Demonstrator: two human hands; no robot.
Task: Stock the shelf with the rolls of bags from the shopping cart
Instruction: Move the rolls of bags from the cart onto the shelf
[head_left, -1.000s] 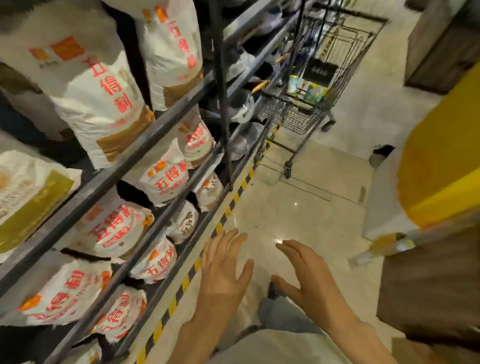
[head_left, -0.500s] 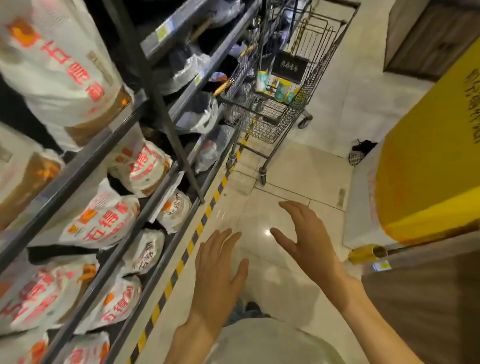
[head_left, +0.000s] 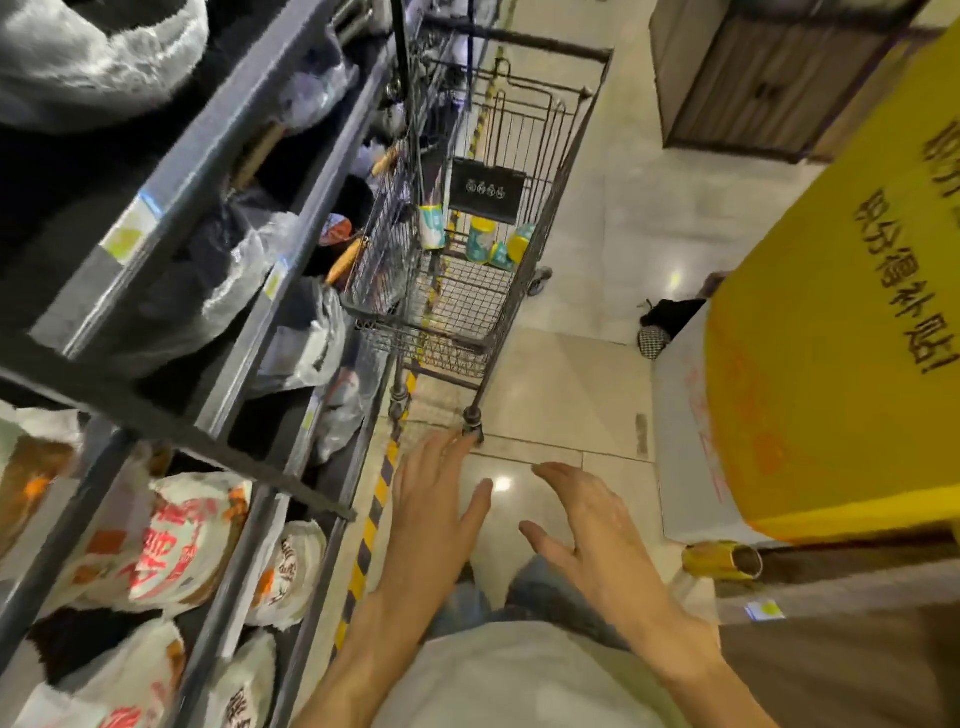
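Rolls of bags (head_left: 485, 244): upright at shopping cart's (head_left: 524, 291) far end, awaiting pickup. Left hand (head_left: 434, 499), right hand (head_left: 592, 535): empty, fingers spread, extended toward cart.

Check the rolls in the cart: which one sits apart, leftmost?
The roll of bags against the shopping cart left wall. The other rolls cluster together toward the right side of the basket; this one stands alone with a gap between.

Yellow box (head_left: 831, 374) right; blurry, perhaps rice sacks (head_left: 176, 545) lower left.
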